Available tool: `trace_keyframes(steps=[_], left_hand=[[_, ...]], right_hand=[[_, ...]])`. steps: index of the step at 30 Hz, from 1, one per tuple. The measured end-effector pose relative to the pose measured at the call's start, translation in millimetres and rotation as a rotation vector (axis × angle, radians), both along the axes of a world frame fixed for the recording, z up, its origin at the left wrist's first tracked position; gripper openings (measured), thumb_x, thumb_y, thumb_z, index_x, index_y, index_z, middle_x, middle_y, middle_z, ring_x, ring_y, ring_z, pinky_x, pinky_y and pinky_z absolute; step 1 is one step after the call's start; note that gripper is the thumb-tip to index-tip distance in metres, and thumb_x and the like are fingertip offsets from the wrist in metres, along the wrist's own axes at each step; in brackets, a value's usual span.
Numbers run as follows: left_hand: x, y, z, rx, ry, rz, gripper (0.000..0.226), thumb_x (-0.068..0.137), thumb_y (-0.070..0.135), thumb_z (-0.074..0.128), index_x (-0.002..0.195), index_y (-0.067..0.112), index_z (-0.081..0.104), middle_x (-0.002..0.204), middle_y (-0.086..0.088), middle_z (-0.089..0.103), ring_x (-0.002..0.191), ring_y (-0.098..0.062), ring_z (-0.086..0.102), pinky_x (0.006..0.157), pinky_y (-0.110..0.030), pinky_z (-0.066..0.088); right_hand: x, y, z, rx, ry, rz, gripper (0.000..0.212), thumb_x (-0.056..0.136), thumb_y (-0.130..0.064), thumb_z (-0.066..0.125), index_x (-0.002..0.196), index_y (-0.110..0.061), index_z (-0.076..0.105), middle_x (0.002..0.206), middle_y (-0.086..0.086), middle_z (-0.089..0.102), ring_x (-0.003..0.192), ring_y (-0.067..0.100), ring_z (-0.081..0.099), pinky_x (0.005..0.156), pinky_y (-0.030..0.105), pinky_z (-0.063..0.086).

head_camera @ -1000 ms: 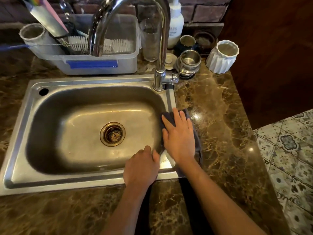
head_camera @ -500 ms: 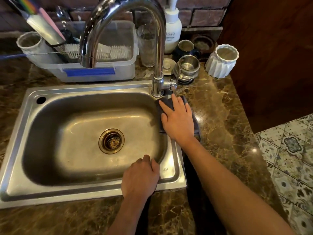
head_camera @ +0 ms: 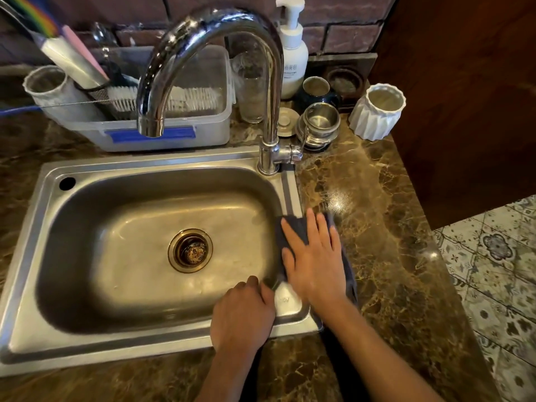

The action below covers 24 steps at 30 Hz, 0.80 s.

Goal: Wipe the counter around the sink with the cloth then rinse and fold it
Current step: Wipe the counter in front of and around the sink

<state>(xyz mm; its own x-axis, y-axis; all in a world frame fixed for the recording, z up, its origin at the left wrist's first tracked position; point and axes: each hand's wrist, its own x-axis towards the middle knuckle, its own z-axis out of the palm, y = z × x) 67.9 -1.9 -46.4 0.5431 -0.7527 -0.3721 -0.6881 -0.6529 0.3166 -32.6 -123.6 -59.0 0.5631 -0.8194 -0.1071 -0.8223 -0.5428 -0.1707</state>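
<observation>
A dark grey cloth (head_camera: 292, 227) lies across the right rim of the steel sink (head_camera: 139, 351) and onto the brown marble counter (head_camera: 385, 227). My right hand (head_camera: 314, 262) presses flat on the cloth with fingers spread, hiding most of it. Only the cloth's far left corner and right edge show. My left hand (head_camera: 242, 311) rests on the sink's front rim, its fingers curled over the inner edge, just left of the cloth. The chrome faucet (head_camera: 271, 97) arches over the basin, and no water is running.
Behind the sink stand a clear plastic bin (head_camera: 179, 134) with brushes, a glass (head_camera: 251, 88), a white soap pump bottle (head_camera: 294, 56), a steel cup (head_camera: 322, 123) and a white ribbed cup (head_camera: 377, 111). A dark wooden cabinet (head_camera: 464, 97) and tiled floor (head_camera: 493, 271) border the counter's right side.
My right hand slid the cloth up the right rim to the faucet base, then back toward me to the rim's middle. My left hand stayed on the front rim.
</observation>
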Motion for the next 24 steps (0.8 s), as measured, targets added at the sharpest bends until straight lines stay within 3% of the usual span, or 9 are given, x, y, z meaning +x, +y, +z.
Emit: trace_keyframes(steps=[6, 14, 19, 22, 24], left_hand=[[0.4, 1.8, 0.5, -0.019, 0.014, -0.005, 0.035, 0.101, 0.044, 0.025, 0.088, 0.029, 0.054, 0.075, 0.010, 0.058, 0.066, -0.007, 0.055, 0.062, -0.031, 0.049], [-0.4, 0.5, 2.4, 0.018, 0.019, 0.004, 0.034, 0.101, 0.045, 0.026, 0.094, 0.031, 0.056, 0.082, 0.009, 0.062, 0.072, -0.009, 0.057, 0.067, -0.032, 0.051], [1.6, 1.4, -0.3, 0.045, 0.000, -0.088, 0.030, 0.101, 0.041, 0.029, 0.100, 0.029, 0.057, 0.083, 0.011, 0.054, 0.072, -0.009, 0.050, 0.063, -0.030, 0.045], [4.0, -2.4, -2.3, 0.015, 0.102, 0.042, 0.026, 0.102, 0.039, 0.033, 0.101, 0.029, 0.057, 0.091, 0.010, 0.064, 0.079, -0.011, 0.059, 0.070, -0.032, 0.051], [7.3, -12.5, -1.3, -0.117, 0.178, 0.195, 0.024, 0.101, 0.032, 0.045, 0.118, 0.025, 0.060, 0.111, 0.004, 0.066, 0.097, -0.015, 0.062, 0.081, -0.031, 0.050]], right_hand=[[56.8, -84.7, -5.0, -0.039, -0.032, -0.045, 0.058, 0.101, -0.043, 0.033, 0.158, -0.029, 0.029, 0.165, 0.016, 0.025, 0.153, 0.034, 0.018, 0.123, 0.051, 0.016], [-21.8, 30.9, 6.5, 0.001, 0.004, -0.017, 0.059, 0.102, -0.043, 0.030, 0.159, -0.029, 0.025, 0.166, 0.012, 0.021, 0.155, 0.031, 0.015, 0.125, 0.050, 0.018], [2.3, -1.7, 3.5, -0.002, -0.028, -0.062, 0.058, 0.100, -0.045, 0.029, 0.158, -0.037, 0.024, 0.167, 0.011, 0.021, 0.155, 0.031, 0.013, 0.125, 0.049, 0.011], [21.4, -24.5, 2.8, -0.027, -0.047, -0.139, 0.059, 0.099, -0.046, 0.029, 0.157, -0.036, 0.028, 0.165, 0.012, 0.028, 0.153, 0.031, 0.019, 0.124, 0.050, 0.016], [26.3, -28.0, 1.4, -0.032, -0.045, -0.148, 0.060, 0.099, -0.046, 0.028, 0.158, -0.034, 0.027, 0.164, 0.012, 0.028, 0.153, 0.031, 0.020, 0.124, 0.050, 0.016]])
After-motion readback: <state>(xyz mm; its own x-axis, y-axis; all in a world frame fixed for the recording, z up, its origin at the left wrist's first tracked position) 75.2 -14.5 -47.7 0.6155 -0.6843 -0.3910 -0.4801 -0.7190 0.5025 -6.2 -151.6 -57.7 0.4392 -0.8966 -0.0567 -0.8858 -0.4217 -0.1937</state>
